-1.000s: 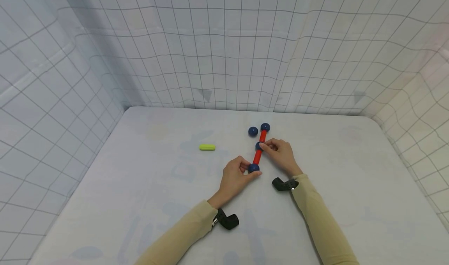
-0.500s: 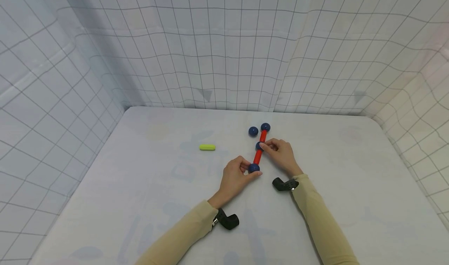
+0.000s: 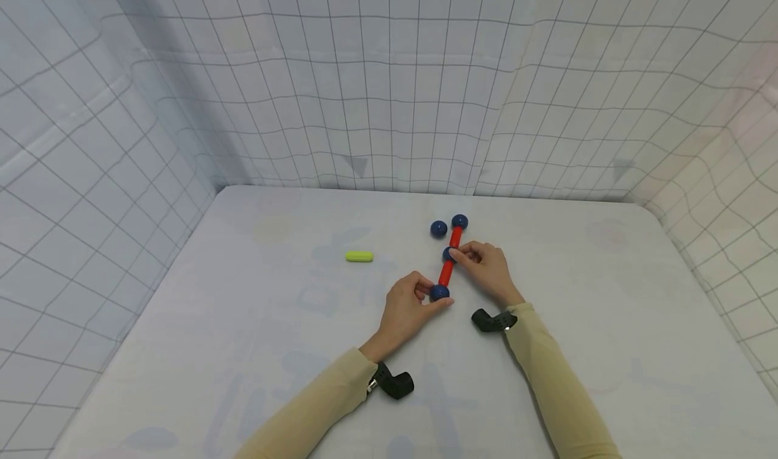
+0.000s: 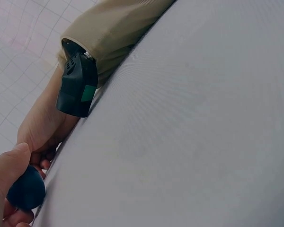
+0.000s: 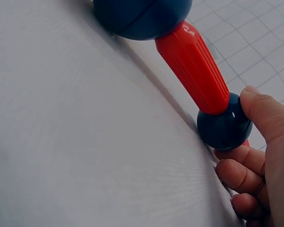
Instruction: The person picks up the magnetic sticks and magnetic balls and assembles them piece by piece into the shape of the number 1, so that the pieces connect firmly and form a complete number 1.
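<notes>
Two red rods join three dark blue balls into a straight chain on the table. My left hand (image 3: pixel 404 310) holds the nearest ball (image 3: pixel 439 293) between thumb and fingers; the left wrist view shows that ball (image 4: pixel 28 189) behind the thumb. At the middle ball (image 3: pixel 448 254), my right hand (image 3: pixel 489 271) pinches with thumb and fingers, partly covering it. The near red rod (image 5: pixel 194 68) runs between these two balls in the right wrist view. The far rod (image 3: pixel 456 236) leads to the far ball (image 3: pixel 460 222), which no hand touches.
A loose dark blue ball (image 3: pixel 439 229) lies just left of the chain's far end. Further left is a yellow-green rod (image 3: pixel 359 256). Black wrist cameras (image 3: pixel 395 385) stick out from both sleeves. A white sheet with a grid pattern (image 3: pixel 389 108) encloses the table's back and sides.
</notes>
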A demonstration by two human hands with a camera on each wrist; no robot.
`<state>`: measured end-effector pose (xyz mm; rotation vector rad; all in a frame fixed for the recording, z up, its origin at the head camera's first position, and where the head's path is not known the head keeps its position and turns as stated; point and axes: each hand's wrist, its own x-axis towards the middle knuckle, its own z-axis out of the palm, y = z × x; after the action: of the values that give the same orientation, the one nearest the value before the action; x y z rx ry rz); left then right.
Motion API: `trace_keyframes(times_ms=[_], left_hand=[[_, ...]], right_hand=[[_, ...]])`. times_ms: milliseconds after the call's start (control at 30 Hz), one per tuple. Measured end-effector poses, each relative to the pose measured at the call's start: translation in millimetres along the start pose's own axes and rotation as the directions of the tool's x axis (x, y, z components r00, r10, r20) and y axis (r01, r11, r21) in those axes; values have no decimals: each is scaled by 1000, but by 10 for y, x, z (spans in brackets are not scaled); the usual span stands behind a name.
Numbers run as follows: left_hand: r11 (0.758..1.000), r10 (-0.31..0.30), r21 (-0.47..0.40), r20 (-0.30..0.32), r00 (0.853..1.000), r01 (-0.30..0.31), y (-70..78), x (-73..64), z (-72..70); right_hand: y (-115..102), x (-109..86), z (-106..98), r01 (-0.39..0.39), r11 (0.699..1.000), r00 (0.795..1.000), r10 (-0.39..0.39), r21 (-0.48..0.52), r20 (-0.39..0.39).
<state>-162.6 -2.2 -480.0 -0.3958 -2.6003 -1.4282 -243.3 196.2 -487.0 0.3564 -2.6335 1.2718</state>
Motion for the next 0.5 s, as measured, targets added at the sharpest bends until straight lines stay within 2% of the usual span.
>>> trace_keyframes(times_ms=[233, 500], left_hand=[[1000, 21, 6, -9, 1000, -21, 6, -12, 9], [999, -19, -41, -44, 999, 18, -13, -9, -54]], right_hand=[[4, 2, -5, 8, 1000, 1000, -8, -6, -7], [-1, 0, 2, 11, 1000, 1000, -11, -10, 4]])
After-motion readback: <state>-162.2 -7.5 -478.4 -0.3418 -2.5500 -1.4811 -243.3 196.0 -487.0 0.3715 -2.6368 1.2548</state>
